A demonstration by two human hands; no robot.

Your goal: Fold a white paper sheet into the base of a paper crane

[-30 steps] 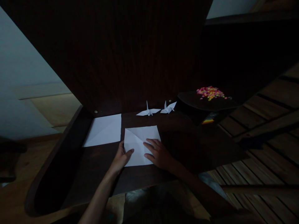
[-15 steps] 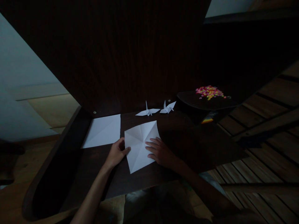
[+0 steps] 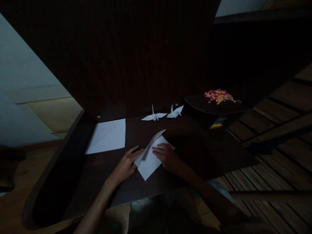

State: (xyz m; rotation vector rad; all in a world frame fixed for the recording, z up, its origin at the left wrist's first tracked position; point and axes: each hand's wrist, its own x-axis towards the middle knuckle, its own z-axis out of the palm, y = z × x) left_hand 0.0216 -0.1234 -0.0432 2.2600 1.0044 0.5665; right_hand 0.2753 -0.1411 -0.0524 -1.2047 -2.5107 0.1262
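Observation:
A creased white sheet of paper [image 3: 151,164] lies on the dark wooden desk between my hands, its left side folded up and over. My left hand [image 3: 126,164] holds that raised left side, with the fingers along the fold and the thumb mostly hidden. Resting on the right part of the sheet, my right hand [image 3: 168,157] presses down with its fingers laid out flat. Behind the sheet stand two white folded paper cranes, a left crane [image 3: 154,116] and a right crane [image 3: 175,112].
To the left lies a stack of white paper [image 3: 108,136] with a diagonal crease on top. A pile of small pink, red and yellow pieces [image 3: 219,96] sits on a rounded side shelf [image 3: 195,103] at the right. A dark panel [image 3: 146,58] rises behind the desk.
The sheet lay nearly flat before; its left side is now lifted and folded toward the right. My left hand has moved right with it. My right hand stays nearly in place.

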